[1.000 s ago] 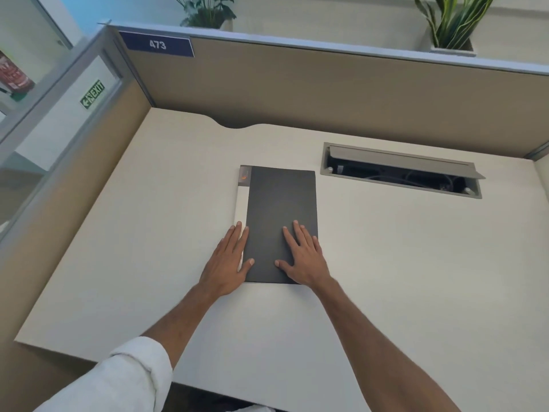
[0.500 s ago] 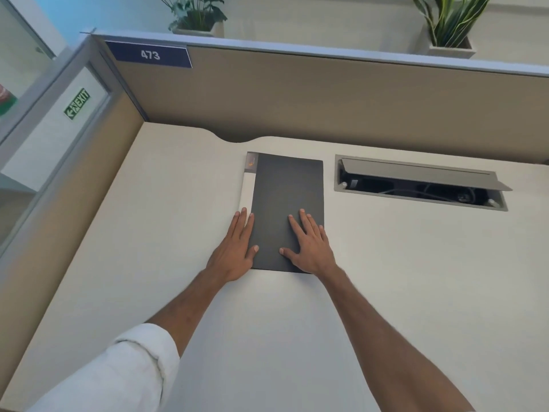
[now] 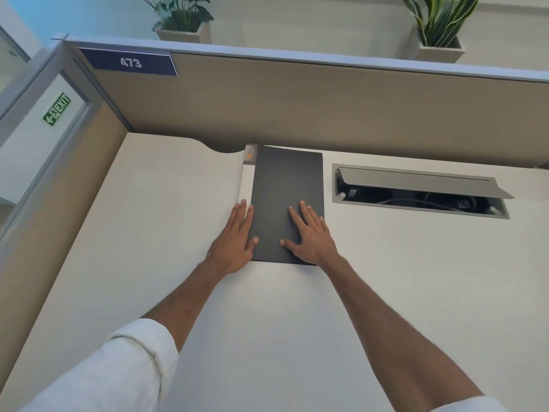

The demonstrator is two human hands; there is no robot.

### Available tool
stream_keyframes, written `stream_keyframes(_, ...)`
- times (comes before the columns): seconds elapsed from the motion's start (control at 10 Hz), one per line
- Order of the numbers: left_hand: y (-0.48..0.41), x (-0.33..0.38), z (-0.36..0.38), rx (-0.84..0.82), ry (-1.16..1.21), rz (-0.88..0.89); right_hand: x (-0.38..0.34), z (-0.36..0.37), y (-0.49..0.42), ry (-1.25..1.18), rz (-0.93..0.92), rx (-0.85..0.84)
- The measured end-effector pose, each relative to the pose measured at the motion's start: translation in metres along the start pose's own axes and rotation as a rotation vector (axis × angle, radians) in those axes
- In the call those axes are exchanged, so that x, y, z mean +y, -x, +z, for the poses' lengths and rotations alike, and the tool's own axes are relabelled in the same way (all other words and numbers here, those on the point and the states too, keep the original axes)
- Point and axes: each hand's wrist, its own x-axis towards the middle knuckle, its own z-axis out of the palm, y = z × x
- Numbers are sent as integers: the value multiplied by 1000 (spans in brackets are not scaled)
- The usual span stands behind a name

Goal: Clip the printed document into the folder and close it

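A dark grey folder point(image 3: 286, 185) lies closed and flat on the pale desk point(image 3: 148, 233), its far edge near the partition. A white strip with a small orange mark point(image 3: 247, 176) shows along its left side. My left hand point(image 3: 234, 242) rests flat with fingers spread on the folder's near left edge, partly on the white strip. My right hand point(image 3: 309, 236) lies flat, fingers apart, on the folder's near right corner. No printed document is visible outside the folder.
An open cable hatch point(image 3: 421, 190) with a raised lid is sunk into the desk right of the folder. Beige partitions point(image 3: 297, 105) close the back and left sides. Two potted plants point(image 3: 184, 22) stand behind the back partition.
Both hands have slid the closed folder away from me toward the back partition. The hands stay flat on its near end.
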Motion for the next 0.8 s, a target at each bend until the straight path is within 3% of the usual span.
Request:
stream_keyframes(0.6, -5, 3, -6, -16, -56, -6, -3, -3, 2, 49, 14, -2)
stream_keyframes(0.8, 5, 22, -16, 34, -112, 42, -5, -12, 22, 44, -14, 104)
